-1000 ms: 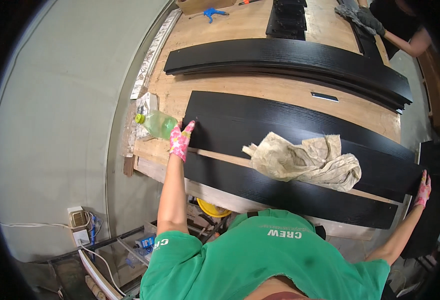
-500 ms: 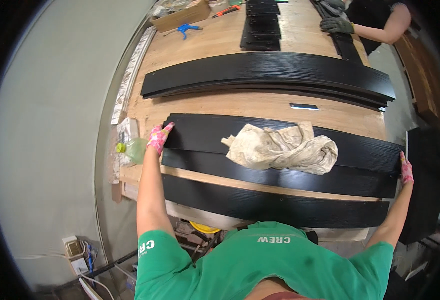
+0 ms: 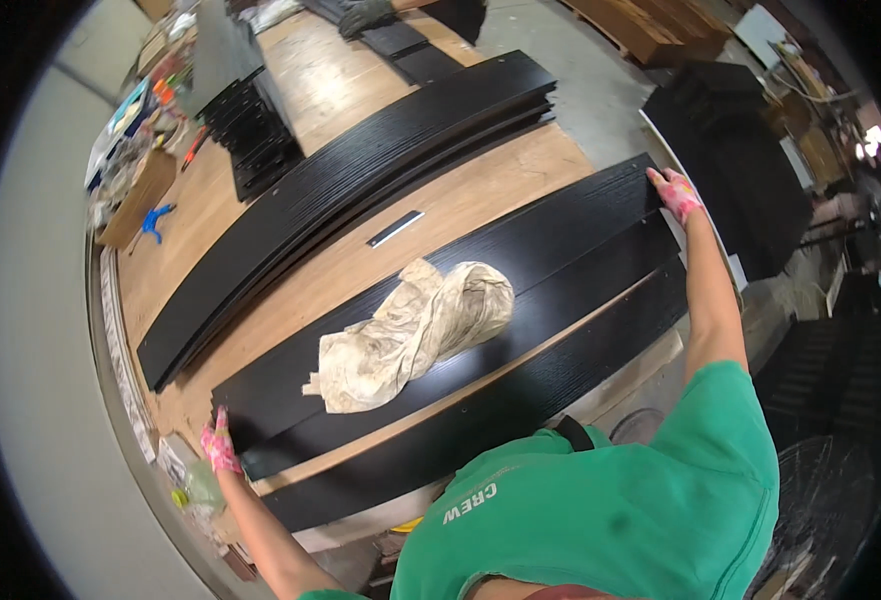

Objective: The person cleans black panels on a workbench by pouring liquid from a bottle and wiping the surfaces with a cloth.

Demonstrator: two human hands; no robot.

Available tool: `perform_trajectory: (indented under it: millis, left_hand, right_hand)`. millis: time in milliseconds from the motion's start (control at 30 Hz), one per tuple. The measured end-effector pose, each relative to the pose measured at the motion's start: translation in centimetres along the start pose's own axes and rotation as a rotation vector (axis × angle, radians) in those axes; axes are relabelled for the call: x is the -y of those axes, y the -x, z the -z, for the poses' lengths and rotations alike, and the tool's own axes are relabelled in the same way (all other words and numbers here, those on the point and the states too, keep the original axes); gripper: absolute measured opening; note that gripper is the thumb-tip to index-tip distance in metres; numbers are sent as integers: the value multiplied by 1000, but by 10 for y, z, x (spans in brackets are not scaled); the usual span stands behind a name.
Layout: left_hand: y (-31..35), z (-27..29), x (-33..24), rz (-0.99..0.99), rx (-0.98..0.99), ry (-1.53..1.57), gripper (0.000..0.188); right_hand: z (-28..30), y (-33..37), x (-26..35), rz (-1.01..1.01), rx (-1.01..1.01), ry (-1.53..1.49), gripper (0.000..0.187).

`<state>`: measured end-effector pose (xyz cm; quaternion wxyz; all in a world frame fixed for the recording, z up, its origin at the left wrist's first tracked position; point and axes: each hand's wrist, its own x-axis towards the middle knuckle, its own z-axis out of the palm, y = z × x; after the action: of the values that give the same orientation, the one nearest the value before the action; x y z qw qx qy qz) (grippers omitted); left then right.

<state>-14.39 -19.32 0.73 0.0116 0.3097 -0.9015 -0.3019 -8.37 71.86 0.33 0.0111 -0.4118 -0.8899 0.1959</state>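
Note:
Two long black wood-grain boards lie side by side before me, with a crumpled, stained cloth on top. In a pink patterned glove, my left hand grips their left end, fingers against the end edge. My right hand, gloved alike, holds the far right corner with its fingers over the end. Nearer to me, another black board runs along the table's front edge, past a strip of bare wood. Beyond the cloth lies a small flat dark piece with a pale edge.
A stack of curved black boards spans the table farther back. Short black pieces, a blue air gun and a cardboard box sit far left. A co-worker's gloved hand touches dark strips. A bottle stands beside my left hand.
The view has swung to the right, so the table now looks tilted and more dark stacks show at the right. Both hands stay at the board ends; the cloth still lies on the boards.

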Motion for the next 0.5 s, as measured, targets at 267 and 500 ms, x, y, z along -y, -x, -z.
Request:
perform_trajectory:
  millis: [267, 500]
  left_hand:
    - [24, -12, -30, -148, 130, -72, 70]
    - [30, -7, -68, 113, 137, -83, 70]
  right_hand:
    - [42, 10, 0, -193, 194, -278, 69]
    - [52, 12, -13, -292, 262, -174, 75]
